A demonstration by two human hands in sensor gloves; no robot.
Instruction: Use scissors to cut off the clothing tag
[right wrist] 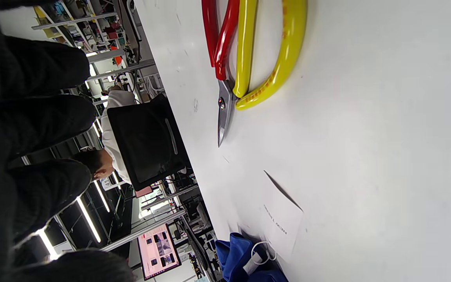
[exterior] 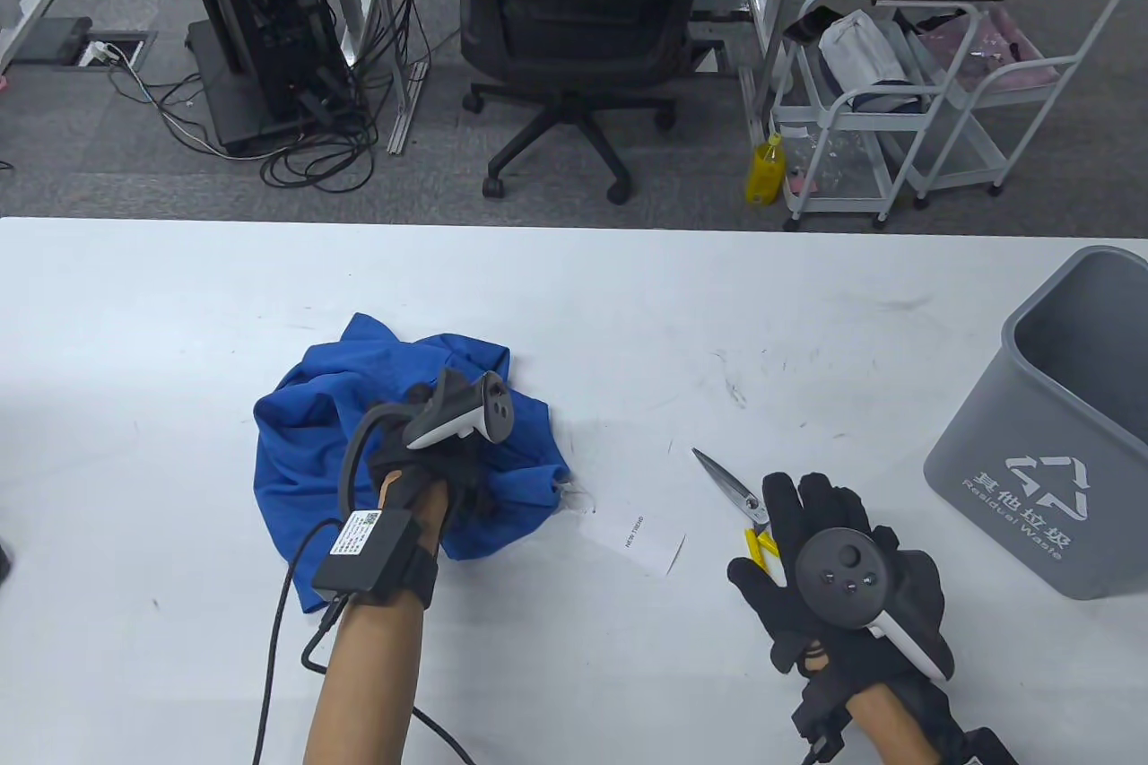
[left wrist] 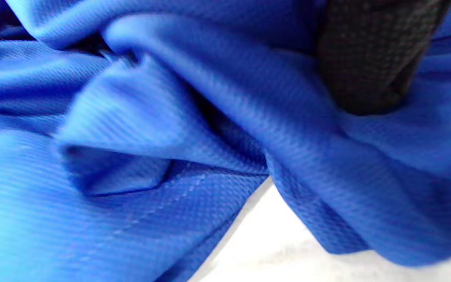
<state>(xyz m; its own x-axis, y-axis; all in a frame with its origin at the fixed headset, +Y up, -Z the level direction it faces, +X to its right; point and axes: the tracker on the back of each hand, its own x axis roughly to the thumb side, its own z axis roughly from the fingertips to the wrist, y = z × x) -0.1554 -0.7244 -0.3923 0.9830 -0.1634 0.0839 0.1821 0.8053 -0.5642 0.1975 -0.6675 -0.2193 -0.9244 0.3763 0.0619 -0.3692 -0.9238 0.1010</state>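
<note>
A crumpled blue garment (exterior: 350,433) lies on the white table (exterior: 179,334). My left hand (exterior: 439,465) grips a bunch of its cloth; in the left wrist view a gloved finger (left wrist: 370,58) presses into the blue fabric (left wrist: 170,137). A white paper tag (exterior: 641,536) lies flat just right of the garment, with a thin white string (exterior: 574,496) at the garment's edge. The scissors (exterior: 731,485) lie on the table, blades closed. My right hand (exterior: 807,532) hovers open over their yellow handles (exterior: 762,548). The right wrist view shows the scissors (right wrist: 249,51), the tag (right wrist: 284,223) and my fingers (right wrist: 33,117) apart from them.
A grey waste bin (exterior: 1058,433) stands at the table's right edge. An office chair (exterior: 583,21), a computer tower and wire carts stand on the floor beyond the table's far edge. A black cable (exterior: 278,621) trails from my left wrist.
</note>
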